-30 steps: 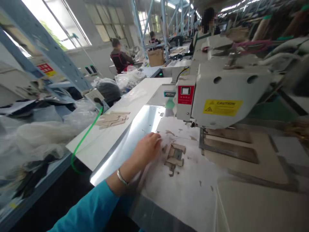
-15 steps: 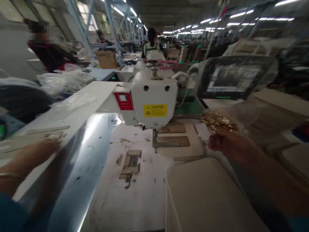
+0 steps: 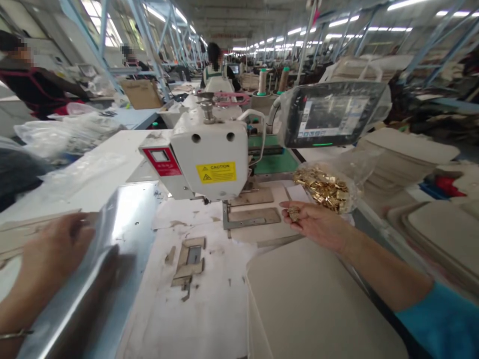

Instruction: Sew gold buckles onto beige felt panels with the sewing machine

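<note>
Over the left table edge, my left hand (image 3: 56,252) is slightly blurred, its fingers loosely bent and apart. Nothing shows between them. Beige strips (image 3: 35,227) lie beside it. My right hand (image 3: 318,222), turned partly palm up, holds small gold metal pieces (image 3: 294,214) at its fingertips; their exact kind is too small to tell. It is just in front of a clear plastic bag (image 3: 354,187) of gold metal fittings (image 3: 327,189). Left of it, a metal clamp frame (image 3: 258,221) rests on a beige panel (image 3: 239,235) under the sewing machine head (image 3: 211,149).
A beige panel stack (image 3: 310,299) lies in front, with more stacks (image 3: 445,234) at right. A rectangular template (image 3: 189,262) sits on the white sheet (image 3: 213,309). The plastic-wrapped control screen (image 3: 333,117) stands behind the bag. Other people sit farther back.
My right hand has turned partly palm up, showing gold pieces at its fingertips. My left hand has drawn nearer to me, off the beige strips. The view has swung right.
</note>
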Action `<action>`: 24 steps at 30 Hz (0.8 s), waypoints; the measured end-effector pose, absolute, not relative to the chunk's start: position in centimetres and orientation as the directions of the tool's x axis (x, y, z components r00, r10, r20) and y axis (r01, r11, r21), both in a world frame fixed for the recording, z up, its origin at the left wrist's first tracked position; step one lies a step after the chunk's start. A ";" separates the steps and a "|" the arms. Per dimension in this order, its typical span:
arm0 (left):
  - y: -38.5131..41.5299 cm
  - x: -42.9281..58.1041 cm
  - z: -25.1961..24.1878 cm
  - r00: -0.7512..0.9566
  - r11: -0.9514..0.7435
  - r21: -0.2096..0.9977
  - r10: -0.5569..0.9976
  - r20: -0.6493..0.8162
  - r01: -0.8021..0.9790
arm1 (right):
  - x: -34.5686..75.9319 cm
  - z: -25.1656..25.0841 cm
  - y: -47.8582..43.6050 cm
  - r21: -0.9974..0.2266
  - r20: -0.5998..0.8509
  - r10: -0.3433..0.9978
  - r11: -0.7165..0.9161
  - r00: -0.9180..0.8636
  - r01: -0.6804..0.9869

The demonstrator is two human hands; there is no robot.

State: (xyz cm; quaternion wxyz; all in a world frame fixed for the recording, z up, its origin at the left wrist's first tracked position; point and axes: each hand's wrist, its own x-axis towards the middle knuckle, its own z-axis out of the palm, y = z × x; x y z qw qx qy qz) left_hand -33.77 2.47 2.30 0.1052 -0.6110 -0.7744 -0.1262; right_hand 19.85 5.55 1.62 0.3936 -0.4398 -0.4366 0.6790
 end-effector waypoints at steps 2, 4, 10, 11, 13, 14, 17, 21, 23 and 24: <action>1.9 -28.1 2.6 -0.143 0.110 0.125 0.948 0.286 0.986 | 19.2 1.7 5.5 -0.916 -0.335 0.911 -0.375 -0.242 -0.142; 1.2 -21.8 2.6 0.058 -0.127 0.238 0.959 0.277 0.963 | 18.3 1.7 5.5 -0.885 -0.413 0.882 -0.447 -0.227 -0.126; 0.9 -6.6 2.0 0.460 -0.530 0.124 0.813 0.357 0.839 | 15.6 2.2 4.7 -0.904 -0.411 0.863 -0.427 -0.293 0.008; 1.1 -5.0 2.1 0.495 -0.549 0.078 0.800 0.340 0.832 | 15.3 2.3 4.5 -0.929 -0.367 0.878 -0.361 -0.308 0.080; 1.6 -2.6 2.4 0.560 -0.587 0.025 0.783 0.270 0.809 | 14.8 2.4 4.1 -0.953 -0.197 0.924 -0.103 -0.328 0.285; 1.8 -1.7 2.6 0.580 -0.600 0.015 0.779 0.237 0.800 | 14.6 2.4 3.9 -0.915 -0.087 0.939 0.057 -0.333 0.400; 2.6 0.2 3.1 0.578 -0.592 0.039 0.797 0.172 0.805 | 14.4 2.1 3.5 -0.648 0.120 0.936 0.327 -0.331 0.688; 3.7 1.0 2.9 0.500 -0.519 0.172 0.854 0.146 0.837 | 15.0 1.7 3.6 -0.475 0.068 0.947 0.308 -0.314 0.825; 4.0 0.8 2.5 0.507 -0.543 0.221 0.838 0.199 0.810 | 15.9 1.6 4.2 -0.499 0.063 0.948 0.300 -0.312 0.813; 4.0 0.6 2.3 0.518 -0.563 0.213 0.823 0.235 0.798 | 16.5 1.5 4.6 -0.516 0.064 0.949 0.296 -0.308 0.804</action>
